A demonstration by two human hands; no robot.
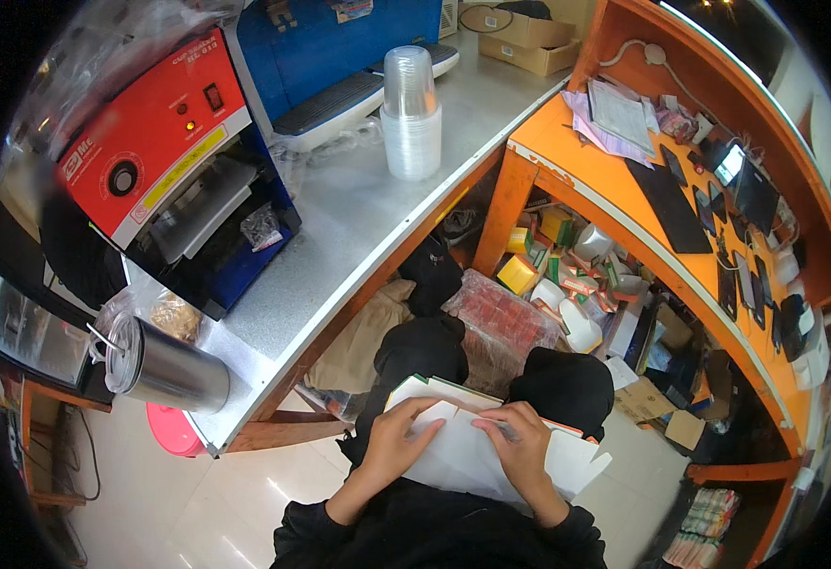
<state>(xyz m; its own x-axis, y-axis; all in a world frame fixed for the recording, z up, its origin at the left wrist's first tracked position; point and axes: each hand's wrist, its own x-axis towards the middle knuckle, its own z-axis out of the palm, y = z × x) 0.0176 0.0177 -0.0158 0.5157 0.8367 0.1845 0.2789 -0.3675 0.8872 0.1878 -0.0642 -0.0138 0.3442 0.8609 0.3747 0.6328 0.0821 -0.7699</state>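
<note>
On my lap lies a small stack of flat carton blanks (557, 434), white on the faces turned up, with strips of green and orange along the edges. The top white carton blank (458, 455) is between my two hands. My left hand (398, 438) grips its far left part, thumb on top and fingers curled over the edge. My right hand (520, 444) pinches it on the right, the thumb close to a small slit near the middle. The fingertips are partly hidden by the card.
To the left, a metal counter (339, 237) bears a red and blue cup sealer (164, 152), a steel tumbler (173, 370) and stacked clear plastic cups (410, 133). An orange shelf (614, 180) with several phones curves along the right. Beneath it lie heaped folded cartons (567, 275).
</note>
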